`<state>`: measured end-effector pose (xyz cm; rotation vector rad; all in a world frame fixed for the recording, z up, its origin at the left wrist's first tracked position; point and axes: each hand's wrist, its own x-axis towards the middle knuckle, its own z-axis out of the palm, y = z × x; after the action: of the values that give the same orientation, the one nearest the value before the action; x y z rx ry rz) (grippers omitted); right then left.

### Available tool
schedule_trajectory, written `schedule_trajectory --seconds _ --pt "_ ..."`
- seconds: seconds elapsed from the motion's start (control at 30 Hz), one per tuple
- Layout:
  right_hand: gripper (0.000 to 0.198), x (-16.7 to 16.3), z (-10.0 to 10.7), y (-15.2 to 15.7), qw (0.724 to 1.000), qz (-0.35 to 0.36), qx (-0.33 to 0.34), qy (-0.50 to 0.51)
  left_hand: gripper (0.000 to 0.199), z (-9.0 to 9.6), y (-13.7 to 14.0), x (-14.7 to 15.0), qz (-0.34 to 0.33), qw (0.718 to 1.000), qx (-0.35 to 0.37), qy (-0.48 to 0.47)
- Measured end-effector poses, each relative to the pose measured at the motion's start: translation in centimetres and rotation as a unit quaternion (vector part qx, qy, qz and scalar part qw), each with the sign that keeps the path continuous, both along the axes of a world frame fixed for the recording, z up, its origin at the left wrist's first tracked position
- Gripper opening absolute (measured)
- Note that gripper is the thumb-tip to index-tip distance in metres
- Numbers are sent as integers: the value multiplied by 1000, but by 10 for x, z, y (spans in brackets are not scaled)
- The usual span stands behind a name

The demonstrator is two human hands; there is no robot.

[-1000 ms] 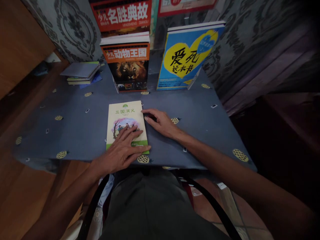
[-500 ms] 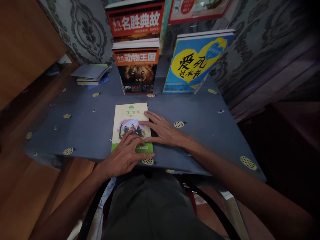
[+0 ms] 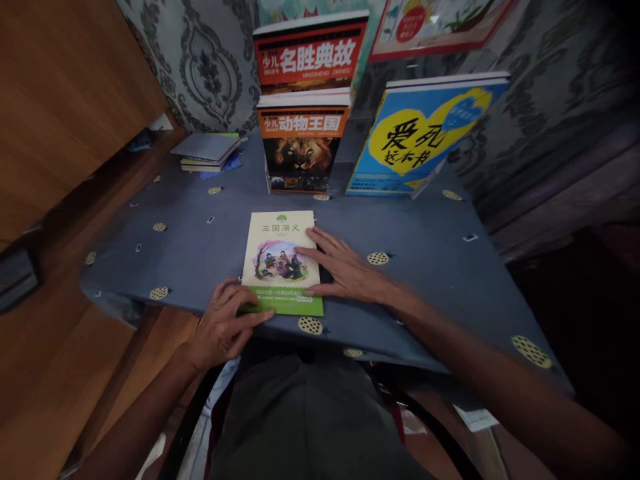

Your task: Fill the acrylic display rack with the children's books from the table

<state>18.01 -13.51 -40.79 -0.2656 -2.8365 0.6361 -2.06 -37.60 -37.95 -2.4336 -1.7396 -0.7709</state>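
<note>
A closed paperback book (image 3: 281, 260) with a cream cover and a green band lies flat near the table's front edge. Its cover shows a painted scene of seated figures under a pink tree. My left hand (image 3: 223, 323) is at the book's lower left corner, fingers loosely bent and the thumb stretched along the bottom edge. From the other side, my right hand (image 3: 347, 270) rests with spread fingers over the right edge, fingertips touching the cover. Neither hand is closed around the book.
Behind it stand an orange lion book (image 3: 303, 153), a red book (image 3: 310, 57) and a blue book with a yellow heart (image 3: 425, 140) on stands. A small stack of books (image 3: 207, 150) lies at the back left of the cloth-covered table (image 3: 185, 250).
My left hand has slid left off the cover's middle to the lower left corner, uncovering the picture and green band. My right hand stays at the right edge. The whole view has shifted.
</note>
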Motion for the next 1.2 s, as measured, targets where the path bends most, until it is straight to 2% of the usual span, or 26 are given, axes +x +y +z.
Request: schedule_trajectory --seconds 0.2,0.4,0.5,0.6,0.7,0.97,1.07,1.2 --pt "84 -1 3 -1 1000 -5 3 -10 59 -7 -21 -21 49 998 10 -37" --pt "81 0 3 -1 1000 -12 0 -18 50 -8 -22 -23 46 995 23 -85" --pt "78 -1 4 -2 1000 -12 6 -11 40 -2 -18 -21 68 991 -11 -118" --pt "73 -1 5 -3 1000 -10 12 4 33 4 -6 -20 105 984 -60 -131" --pt "69 -2 8 -3 1000 -14 17 9 28 4 15 -21 128 980 -75 -130" --pt "66 -16 13 7 1000 -9 17 -7 33 -14 81 -32 191 978 -44 -66" --pt "64 -28 13 15 999 -28 23 -2 34 -19 94 -33 202 978 -25 -36" --pt "65 -37 15 22 998 -64 27 -5 36 -23 96 -33 209 977 -21 -26"
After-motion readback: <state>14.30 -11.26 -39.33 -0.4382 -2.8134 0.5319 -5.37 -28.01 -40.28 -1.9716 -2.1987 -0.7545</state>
